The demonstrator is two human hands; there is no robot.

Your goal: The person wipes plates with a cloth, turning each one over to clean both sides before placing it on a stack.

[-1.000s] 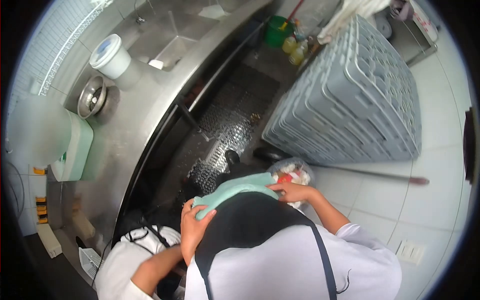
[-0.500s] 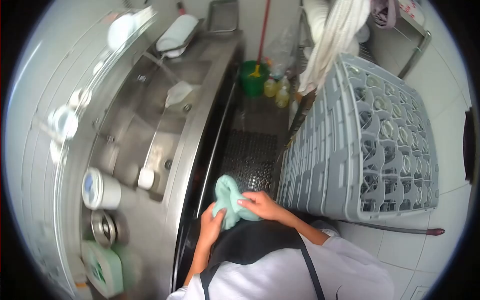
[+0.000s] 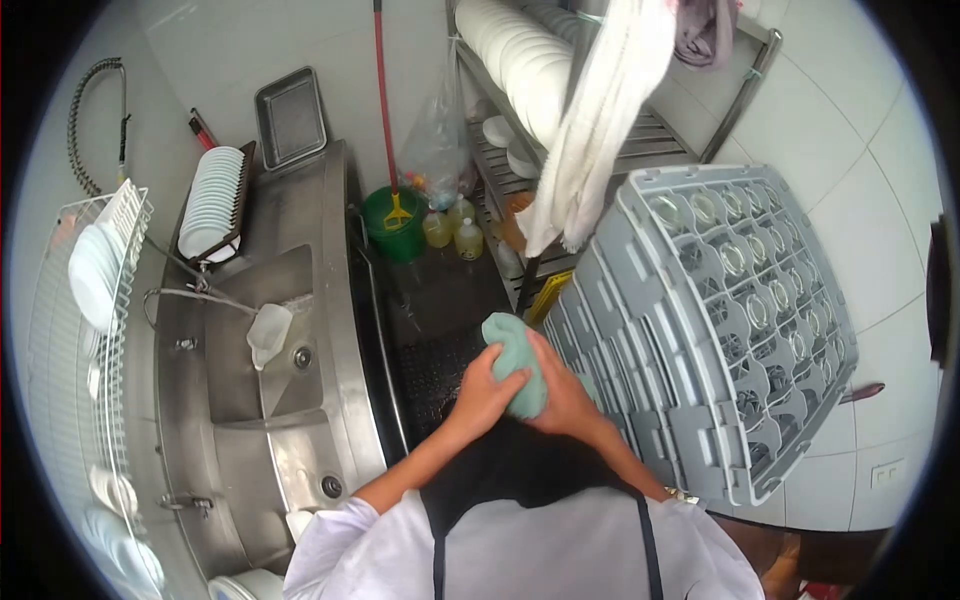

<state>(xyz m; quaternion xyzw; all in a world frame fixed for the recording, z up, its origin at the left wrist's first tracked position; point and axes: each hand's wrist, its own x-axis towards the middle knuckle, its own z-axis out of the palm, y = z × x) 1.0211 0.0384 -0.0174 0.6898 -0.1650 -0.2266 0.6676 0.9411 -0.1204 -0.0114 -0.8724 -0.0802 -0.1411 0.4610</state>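
A light green cloth (image 3: 515,350) is bunched between my two hands, in front of my black apron. My left hand (image 3: 488,392) grips it from the left, thumb pressed on its front. On the other side my right hand (image 3: 562,395) is wrapped round it, fingers partly hidden behind the cloth. To the right of my hands stand stacked grey glass racks (image 3: 650,390), with several upturned glasses in the top one. The steel double sink (image 3: 345,350) is on my left, and a white scoop-like container (image 3: 269,335) lies in its far basin.
White plates fill a drying rack (image 3: 215,200) beyond the sink, near a metal tray (image 3: 290,118). A green bucket (image 3: 392,235) and bottles of yellow liquid (image 3: 468,238) stand on the floor ahead. White cloths (image 3: 605,120) hang from a steel shelf holding plates. A wire dish rack (image 3: 115,330) lines the left wall.
My view has turned rightward and lifted. My hands have gone from holding the cloth spread loosely to squeezing it together, farther from my body.
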